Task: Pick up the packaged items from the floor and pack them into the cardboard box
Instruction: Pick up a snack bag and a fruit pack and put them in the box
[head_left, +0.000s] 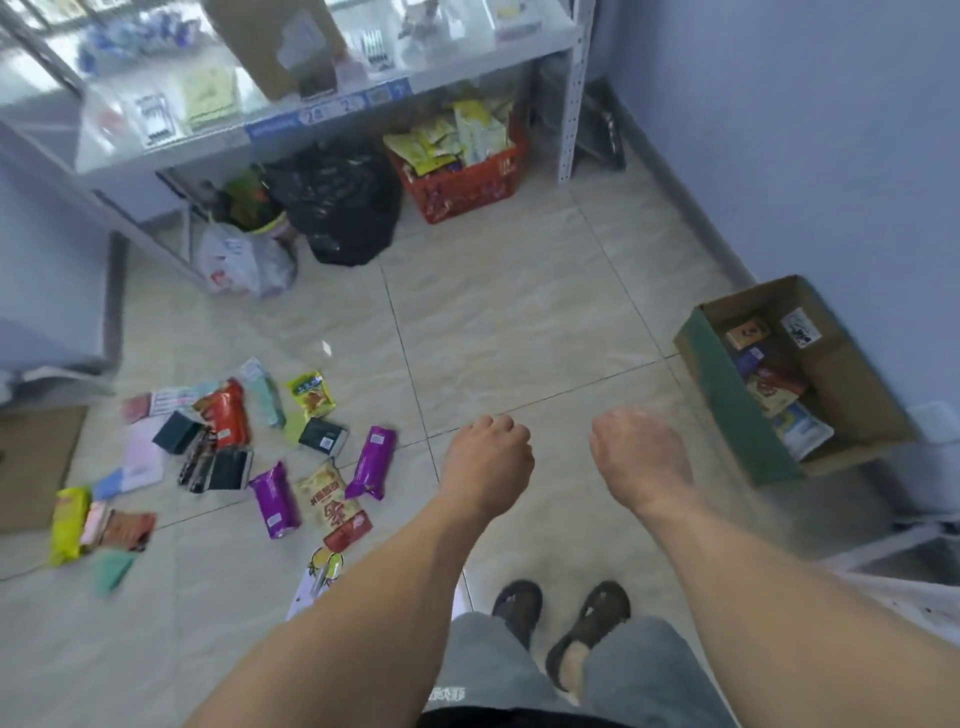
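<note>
Beige tiled floor (519, 322) fills the room, with blue walls on the right and a grey shelf (322, 111) at the back over a black bag (337, 202) and a red basket (462, 182) of packets. Against the right wall sits the cardboard box (852, 395), open-topped, already holding several packages — it lies right of the right hand (641, 457) and apart from it. The packets (234, 452) lie scattered on the floor at left, left of the left hand (488, 465), the nearest purple one (371, 462) not touched. Both hands hang over bare tile, fingers curled into loose fists, holding nothing. Two sandalled feet (561, 623) stand below.
</note>
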